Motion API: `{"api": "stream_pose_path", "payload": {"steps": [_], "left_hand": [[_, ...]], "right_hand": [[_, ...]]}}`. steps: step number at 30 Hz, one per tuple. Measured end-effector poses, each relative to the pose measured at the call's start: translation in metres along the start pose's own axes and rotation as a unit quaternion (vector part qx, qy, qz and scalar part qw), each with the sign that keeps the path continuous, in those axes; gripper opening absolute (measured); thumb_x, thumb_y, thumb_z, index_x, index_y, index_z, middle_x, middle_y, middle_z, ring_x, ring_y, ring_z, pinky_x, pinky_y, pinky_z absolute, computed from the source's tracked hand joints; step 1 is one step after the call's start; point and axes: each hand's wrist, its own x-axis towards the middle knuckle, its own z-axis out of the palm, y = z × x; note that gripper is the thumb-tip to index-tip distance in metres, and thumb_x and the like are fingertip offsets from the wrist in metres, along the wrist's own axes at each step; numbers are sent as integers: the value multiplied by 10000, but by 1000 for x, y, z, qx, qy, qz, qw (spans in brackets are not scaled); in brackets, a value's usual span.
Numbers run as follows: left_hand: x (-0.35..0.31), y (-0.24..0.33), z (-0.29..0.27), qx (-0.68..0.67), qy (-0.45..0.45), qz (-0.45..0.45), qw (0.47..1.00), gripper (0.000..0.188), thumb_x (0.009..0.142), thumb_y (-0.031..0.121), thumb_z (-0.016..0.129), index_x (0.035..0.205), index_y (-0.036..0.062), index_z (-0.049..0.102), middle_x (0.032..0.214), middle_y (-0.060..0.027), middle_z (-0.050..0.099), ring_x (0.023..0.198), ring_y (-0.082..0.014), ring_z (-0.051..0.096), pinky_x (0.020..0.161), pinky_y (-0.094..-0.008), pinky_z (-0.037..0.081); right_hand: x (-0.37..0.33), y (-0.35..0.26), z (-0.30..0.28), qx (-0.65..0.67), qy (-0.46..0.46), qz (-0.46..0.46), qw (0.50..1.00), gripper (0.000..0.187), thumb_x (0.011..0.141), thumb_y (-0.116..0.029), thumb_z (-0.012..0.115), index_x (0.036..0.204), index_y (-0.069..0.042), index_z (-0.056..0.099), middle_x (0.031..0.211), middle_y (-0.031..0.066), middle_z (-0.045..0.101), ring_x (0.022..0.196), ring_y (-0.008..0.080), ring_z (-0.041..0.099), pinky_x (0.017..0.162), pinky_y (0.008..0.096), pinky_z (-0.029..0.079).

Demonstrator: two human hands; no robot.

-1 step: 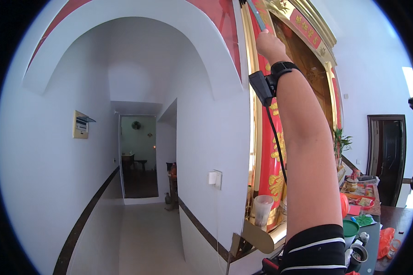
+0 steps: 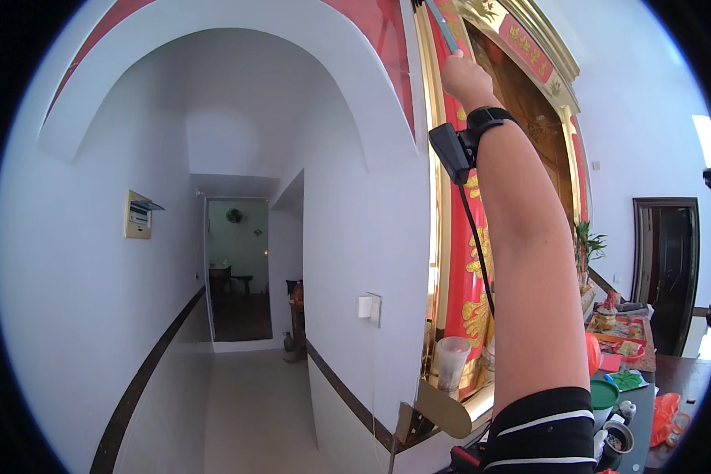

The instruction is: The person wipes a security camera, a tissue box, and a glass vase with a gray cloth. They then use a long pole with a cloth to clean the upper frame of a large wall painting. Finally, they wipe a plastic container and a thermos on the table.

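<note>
My right hand [image 2: 466, 79] is raised high against the front of a tall red and gold altar cabinet [image 2: 468, 296]. Its fingers are wrapped round a flat blue-grey handle [image 2: 442, 28], which slants up to the left. The handle's far end runs to the top rim, where its tip cannot be made out. A black strap [image 2: 488, 117] circles my wrist, carrying a small black box [image 2: 450, 152] with a cable [image 2: 475, 237] hanging along the forearm. My left hand is out of the picture.
On the cabinet's lower ledge stands a cloudy plastic cup [image 2: 453, 363]. To the right, a table holds a green-lidded tub [image 2: 603, 395], an orange-red bag [image 2: 665, 417] and a red tray [image 2: 628, 326]. A potted plant [image 2: 587, 243] stands behind. On the left, an arched passage has a white wall switch [image 2: 369, 308].
</note>
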Motion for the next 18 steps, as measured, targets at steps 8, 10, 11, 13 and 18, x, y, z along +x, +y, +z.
{"api": "stream_pose_path", "payload": {"steps": [8,10,11,13,18], "left_hand": [[20,-42,26,-116,-69,34,990,401,896,267,658,1199,56,505,925,-121,635,828,-201,628,758,-363,539],[34,-60,24,-94,-72,13,993,373,900,256,653,1188,54,529,923,-118,637,817,-201,627,749,-357,538],[39,-68,20,-80,-73,2,994,360,902,250,650,1183,53,541,922,-117,638,812,-202,626,744,-355,538],[56,-79,16,-24,-85,-15,996,345,902,251,649,1170,51,565,945,-120,634,845,-215,620,771,-362,529],[86,-96,8,57,-104,33,992,329,898,251,651,1151,48,594,1001,-128,627,911,-235,604,807,-369,511]], "right_hand": [[-26,28,15,-4,-13,5,1000,419,966,-151,343,1320,36,471,1222,185,622,1091,331,631,887,438,518],[-35,35,19,29,12,-12,999,288,951,-153,372,1185,-11,462,1103,268,639,1043,425,621,869,514,491],[-42,42,20,28,12,-18,999,287,945,-146,383,1187,-10,453,1090,271,641,1034,429,622,862,517,491],[-59,55,21,27,15,-30,999,288,935,-133,403,1192,-7,436,1063,276,644,1015,437,623,849,525,491],[-126,82,20,15,-16,-32,999,449,880,-61,449,1307,12,328,965,291,647,929,444,636,747,531,501]]}}
